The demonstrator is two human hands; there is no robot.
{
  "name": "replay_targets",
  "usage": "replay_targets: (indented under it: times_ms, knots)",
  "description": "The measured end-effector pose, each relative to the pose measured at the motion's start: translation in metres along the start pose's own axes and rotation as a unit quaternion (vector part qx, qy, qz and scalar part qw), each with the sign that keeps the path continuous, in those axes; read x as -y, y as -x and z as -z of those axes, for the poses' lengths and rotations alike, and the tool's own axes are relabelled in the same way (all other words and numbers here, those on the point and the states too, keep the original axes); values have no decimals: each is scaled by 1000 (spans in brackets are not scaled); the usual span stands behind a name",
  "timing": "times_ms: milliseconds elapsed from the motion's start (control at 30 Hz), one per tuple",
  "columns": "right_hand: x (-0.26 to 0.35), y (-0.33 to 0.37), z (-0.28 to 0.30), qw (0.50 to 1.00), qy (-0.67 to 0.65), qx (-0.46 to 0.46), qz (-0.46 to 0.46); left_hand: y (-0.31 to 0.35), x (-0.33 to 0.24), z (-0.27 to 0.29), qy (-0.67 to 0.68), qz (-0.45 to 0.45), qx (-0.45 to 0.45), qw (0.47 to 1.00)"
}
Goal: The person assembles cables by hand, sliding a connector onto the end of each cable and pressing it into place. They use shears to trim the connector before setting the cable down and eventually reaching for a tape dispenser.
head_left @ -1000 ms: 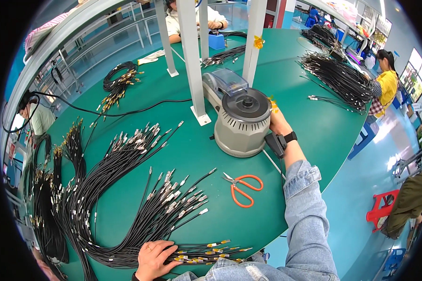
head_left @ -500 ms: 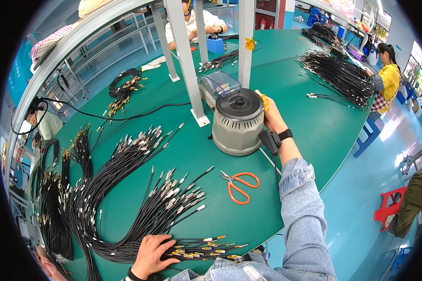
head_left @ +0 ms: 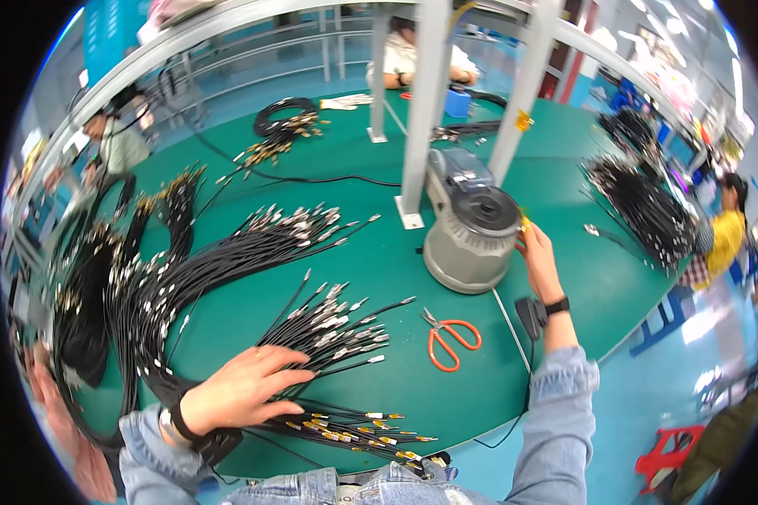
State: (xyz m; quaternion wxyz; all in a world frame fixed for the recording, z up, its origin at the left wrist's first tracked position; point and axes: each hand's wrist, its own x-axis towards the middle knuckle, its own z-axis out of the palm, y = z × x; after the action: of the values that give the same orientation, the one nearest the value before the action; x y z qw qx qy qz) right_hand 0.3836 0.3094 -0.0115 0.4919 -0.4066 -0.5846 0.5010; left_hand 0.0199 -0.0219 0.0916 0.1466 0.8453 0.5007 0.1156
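Note:
My left hand (head_left: pixel 253 387) is open, its fingers spread over a bundle of black cables (head_left: pixel 265 332) with silver connector ends. Below it lies another group of cables with yellow-marked ends (head_left: pixel 354 429). My right hand (head_left: pixel 541 259) is at the right side of a round grey tape dispenser (head_left: pixel 470 252) with a black disc on top. Its fingertips are pinched at a small piece of yellow tape (head_left: pixel 525 225); slight blur softens them. Orange-handled snips (head_left: pixel 453 341) rest on the green table between both hands.
Metal posts (head_left: pixel 417 126) rise behind the dispenser. More cable bundles lie at the left, a coil (head_left: pixel 286 118) at the far left and a large bundle (head_left: pixel 644 206) at the far right. Co-workers sit opposite and by a yellow sleeve (head_left: pixel 720 244). A red stool (head_left: pixel 667 454) stands on the floor.
My left hand has lifted off the yellow-ended cables and moved left and up. My right hand stays by the dispenser with the tape. The whole view has shifted and tilted.

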Motion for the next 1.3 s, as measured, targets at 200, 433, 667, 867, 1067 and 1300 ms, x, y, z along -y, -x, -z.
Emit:
replay_targets:
  times_ms: [200,433,667,867,1067,1300]
  knots:
    - [20,46,-25,989,88,50,108,-2,14,-4,-11,-27,-14,999]
    - [7,55,-56,971,201,-26,129,11,20,-17,9,-72,-37,997]
    - [9,52,-71,956,233,-82,160,36,27,-23,17,-38,-56,998]
    - [15,46,-72,951,247,-88,164,40,28,-19,28,-43,-52,997]
    - [12,49,-81,949,254,-96,163,55,20,-23,25,-39,-43,998]
    - [8,67,-54,937,304,-76,154,99,11,-66,-10,-25,-110,994]
